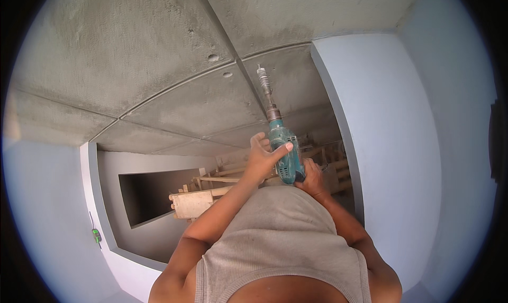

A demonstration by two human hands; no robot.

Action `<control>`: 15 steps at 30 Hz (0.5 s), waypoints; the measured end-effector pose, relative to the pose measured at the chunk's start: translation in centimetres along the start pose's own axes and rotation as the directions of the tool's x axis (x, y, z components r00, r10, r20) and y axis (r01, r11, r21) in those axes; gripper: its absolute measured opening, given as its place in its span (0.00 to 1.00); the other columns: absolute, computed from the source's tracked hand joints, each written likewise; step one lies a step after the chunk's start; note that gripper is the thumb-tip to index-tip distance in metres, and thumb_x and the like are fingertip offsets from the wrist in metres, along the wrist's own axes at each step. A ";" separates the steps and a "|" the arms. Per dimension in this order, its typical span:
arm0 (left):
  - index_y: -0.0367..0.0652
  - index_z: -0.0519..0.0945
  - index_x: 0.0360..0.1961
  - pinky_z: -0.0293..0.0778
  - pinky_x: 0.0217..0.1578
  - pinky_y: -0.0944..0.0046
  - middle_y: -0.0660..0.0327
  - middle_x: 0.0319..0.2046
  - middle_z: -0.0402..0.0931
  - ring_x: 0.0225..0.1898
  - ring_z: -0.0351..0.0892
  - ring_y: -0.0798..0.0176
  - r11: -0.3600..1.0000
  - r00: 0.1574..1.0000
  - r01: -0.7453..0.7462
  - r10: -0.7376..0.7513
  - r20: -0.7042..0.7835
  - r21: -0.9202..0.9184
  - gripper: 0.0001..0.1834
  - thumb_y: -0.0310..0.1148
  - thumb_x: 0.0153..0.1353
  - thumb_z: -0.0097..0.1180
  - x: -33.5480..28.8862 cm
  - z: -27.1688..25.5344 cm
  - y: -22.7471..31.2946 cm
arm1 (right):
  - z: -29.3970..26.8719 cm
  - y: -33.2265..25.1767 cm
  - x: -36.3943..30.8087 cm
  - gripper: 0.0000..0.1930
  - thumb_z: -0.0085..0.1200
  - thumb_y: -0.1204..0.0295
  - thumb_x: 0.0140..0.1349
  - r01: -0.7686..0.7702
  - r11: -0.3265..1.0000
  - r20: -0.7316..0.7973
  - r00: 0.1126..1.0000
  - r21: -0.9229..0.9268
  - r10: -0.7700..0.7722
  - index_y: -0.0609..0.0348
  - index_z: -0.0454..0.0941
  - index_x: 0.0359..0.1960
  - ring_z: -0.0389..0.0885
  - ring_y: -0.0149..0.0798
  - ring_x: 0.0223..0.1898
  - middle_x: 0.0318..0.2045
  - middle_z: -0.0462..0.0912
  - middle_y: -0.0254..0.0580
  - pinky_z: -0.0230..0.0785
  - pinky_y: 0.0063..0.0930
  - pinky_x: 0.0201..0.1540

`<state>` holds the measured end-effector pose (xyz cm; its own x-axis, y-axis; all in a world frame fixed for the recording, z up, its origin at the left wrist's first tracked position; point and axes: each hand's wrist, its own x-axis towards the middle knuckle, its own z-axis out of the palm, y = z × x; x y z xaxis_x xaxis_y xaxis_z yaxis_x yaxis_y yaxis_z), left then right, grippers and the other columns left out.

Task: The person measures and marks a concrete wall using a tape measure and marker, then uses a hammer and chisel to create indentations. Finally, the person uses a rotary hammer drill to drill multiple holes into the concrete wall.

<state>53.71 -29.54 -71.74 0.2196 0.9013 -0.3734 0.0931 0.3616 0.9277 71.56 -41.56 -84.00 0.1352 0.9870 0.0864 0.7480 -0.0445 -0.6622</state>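
A teal power drill (286,144), dusty and scuffed, is held in front of my chest, pointing away from me. Its metal chuck (273,112) carries a long bit (264,81) with a pale, ridged front part and a thin tip. My left hand (264,155) is against the left side of the drill body, thumb laid across the top and fingers curled beside it. At the rear, my right hand (313,177) grips the handle; its fingers are partly hidden by the drill. Whether the tip touches the grey concrete surface (174,54) behind it, I cannot tell.
Grooves divide the concrete, which has small round hollows (213,57). A pale wall (381,118) stands at right, and a framed opening (93,171) at left. Beyond are timber poles and boards (193,203). A small green-and-black device (97,236) is on the left wall.
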 end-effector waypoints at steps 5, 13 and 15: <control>0.28 0.61 0.65 0.82 0.53 0.54 0.45 0.53 0.76 0.53 0.82 0.52 0.975 0.967 0.199 -0.180 0.179 -0.096 0.49 0.43 0.54 0.79 2.0 1.9 -5.1 | -0.2 -0.5 0.0 0.31 0.74 0.65 0.37 0.034 0.999 -0.041 0.999 0.020 -0.033 0.55 0.75 0.46 0.77 0.62 0.44 0.43 0.78 0.49 0.70 0.52 0.47; 0.31 0.67 0.58 0.82 0.47 0.55 0.50 0.47 0.79 0.46 0.84 0.55 0.963 0.988 0.154 -0.147 0.048 -0.222 0.41 0.32 0.49 0.79 2.4 3.3 -5.0 | -0.3 -0.6 0.1 0.30 0.76 0.65 0.37 0.021 0.999 -0.052 0.998 0.032 -0.020 0.55 0.74 0.44 0.77 0.62 0.43 0.41 0.78 0.48 0.70 0.53 0.47; 0.32 0.67 0.58 0.83 0.47 0.55 0.50 0.46 0.79 0.45 0.84 0.55 0.964 0.989 0.146 -0.139 0.043 -0.223 0.40 0.31 0.49 0.78 2.5 3.4 -5.0 | -0.6 -0.6 0.2 0.30 0.76 0.65 0.36 0.007 1.000 -0.044 0.999 0.029 -0.006 0.55 0.74 0.43 0.77 0.62 0.43 0.41 0.78 0.49 0.69 0.54 0.47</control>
<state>57.09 -29.95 -77.29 0.2464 0.8309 -0.4990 -0.0951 0.5331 0.8407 71.53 -41.41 -83.20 0.1594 0.9796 0.1226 0.7295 -0.0332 -0.6832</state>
